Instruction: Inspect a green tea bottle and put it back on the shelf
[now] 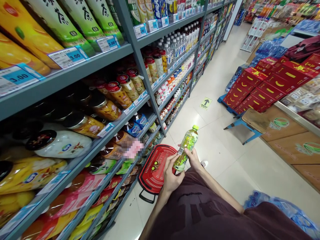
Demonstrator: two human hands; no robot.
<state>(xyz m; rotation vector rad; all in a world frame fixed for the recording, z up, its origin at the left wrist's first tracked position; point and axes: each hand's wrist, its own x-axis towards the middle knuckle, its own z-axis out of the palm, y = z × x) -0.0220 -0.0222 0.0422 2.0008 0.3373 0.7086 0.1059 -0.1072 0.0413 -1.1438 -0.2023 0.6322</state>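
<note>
A bottle of green tea (188, 141) with a bright green cap is held tilted in front of my body, its cap pointing away from me. My left hand (172, 173) is closed around the lower end of the bottle. My right hand (193, 159) grips its right side, fingers against the label. Below and to the left, a red shopping basket (165, 156) stands on the floor beside the shelf. Two or so small bottles with green caps (155, 165) lie in it; their kind is too small to make out.
Grey shelving (140, 40) with jars, bottles and price tags runs along my left. Stacked red boxes (265, 83), a small stool (250, 125) and cartons (290, 140) line the right. Wrapped water bottles (282, 210) lie near my right side. A floor arrow sign (205, 103) marks the aisle.
</note>
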